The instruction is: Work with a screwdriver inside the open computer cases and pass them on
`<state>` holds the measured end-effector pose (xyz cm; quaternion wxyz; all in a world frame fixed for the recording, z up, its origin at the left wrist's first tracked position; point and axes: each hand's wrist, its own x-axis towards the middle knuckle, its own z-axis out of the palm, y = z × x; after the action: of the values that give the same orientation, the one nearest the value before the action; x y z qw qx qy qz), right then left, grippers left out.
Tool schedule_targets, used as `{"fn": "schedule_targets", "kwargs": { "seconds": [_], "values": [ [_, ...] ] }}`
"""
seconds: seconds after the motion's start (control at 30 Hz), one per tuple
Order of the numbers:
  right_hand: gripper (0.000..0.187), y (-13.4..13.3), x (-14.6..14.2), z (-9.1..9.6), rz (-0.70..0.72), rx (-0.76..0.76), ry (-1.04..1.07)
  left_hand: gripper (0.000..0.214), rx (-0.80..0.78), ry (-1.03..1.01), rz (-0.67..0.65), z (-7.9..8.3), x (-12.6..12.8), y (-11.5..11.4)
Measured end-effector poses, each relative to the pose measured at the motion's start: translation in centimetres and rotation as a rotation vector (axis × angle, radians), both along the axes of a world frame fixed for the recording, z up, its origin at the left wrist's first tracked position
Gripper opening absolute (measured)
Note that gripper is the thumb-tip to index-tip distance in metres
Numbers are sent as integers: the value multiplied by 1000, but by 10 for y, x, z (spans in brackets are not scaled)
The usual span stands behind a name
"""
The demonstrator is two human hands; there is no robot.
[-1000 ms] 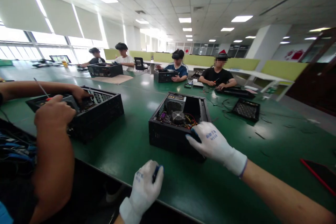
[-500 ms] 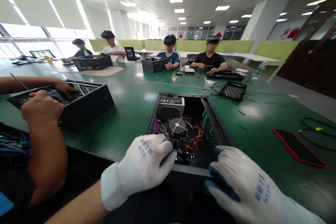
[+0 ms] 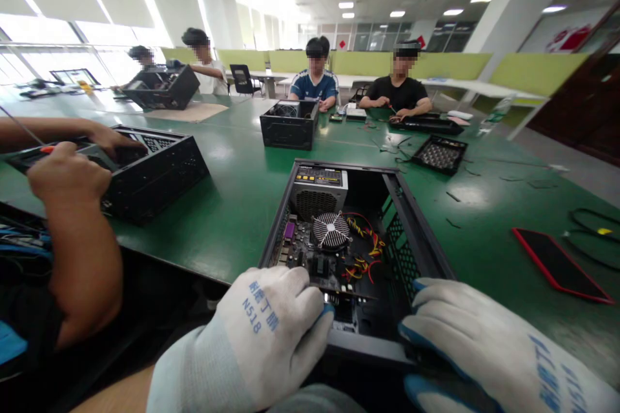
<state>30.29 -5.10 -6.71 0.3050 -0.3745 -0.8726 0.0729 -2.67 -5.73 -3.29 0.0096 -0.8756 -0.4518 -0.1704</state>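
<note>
An open black computer case [image 3: 423, 242] lies in front of me. Inside are a power supply [image 3: 320, 190], a round cooling fan [image 3: 331, 230], a motherboard [image 3: 310, 264] and red, yellow and black wires [image 3: 372, 239]. My left hand [image 3: 276, 329], in a white glove with blue palm, curls over the case's near left corner; its fingertips are partly hidden. My right hand [image 3: 479, 342], gloved alike, clasps the near right corner, fingers over the side rail and thumb below the front edge.
To my left, a co-worker's hand [image 3: 70, 177] holds an orange-handled screwdriver above another case [image 3: 155, 174]. A red-edged black panel [image 3: 562, 264], a cable [image 3: 588, 232] and a black tray [image 3: 440, 153] lie rightward on the green table [image 3: 232, 206]. More people work opposite.
The case sits larger and nearer in view, with both my hands still at its near corners. My view has tipped down a little. Across the table, a co-worker's case has been tilted up.
</note>
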Motion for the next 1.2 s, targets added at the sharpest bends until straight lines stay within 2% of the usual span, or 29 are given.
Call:
{"fn": "schedule_targets", "kwargs": {
  "seconds": [0.07,0.13,0.2,0.33,0.47,0.53,0.63,0.73,0.87,1.0,1.1,1.2],
  "values": [
    [60,20,-21,22,26,131,-226,24,-15,4,6,0,0,1],
    [50,47,-50,42,13,133,-386,23,-29,-3,11,-1,0,1],
    [52,77,-81,51,-16,103,-547,23,-33,-12,15,-1,0,1],
    [65,126,-128,39,-47,-132,-794,25,-15,-2,32,-3,0,0],
    [91,153,-153,17,-113,-319,-915,24,20,2,43,-4,1,1],
    [95,159,-160,11,-119,-344,-929,24,45,1,46,-5,2,1],
    [85,165,-164,10,-121,-326,-908,24,49,2,48,-4,2,0],
    [76,165,-161,17,-120,-300,-911,24,41,10,50,-4,1,-1],
    [74,157,-149,33,-134,-262,-968,23,-12,6,64,-3,1,-1],
    [67,153,-137,45,-255,-222,-1013,24,-13,-4,60,-1,2,-1],
    [60,153,-136,46,-319,-234,-1051,23,4,11,70,-1,3,-1],
    [43,152,-139,43,-296,-225,-1107,24,16,19,65,-2,3,-1]
  ]
}}
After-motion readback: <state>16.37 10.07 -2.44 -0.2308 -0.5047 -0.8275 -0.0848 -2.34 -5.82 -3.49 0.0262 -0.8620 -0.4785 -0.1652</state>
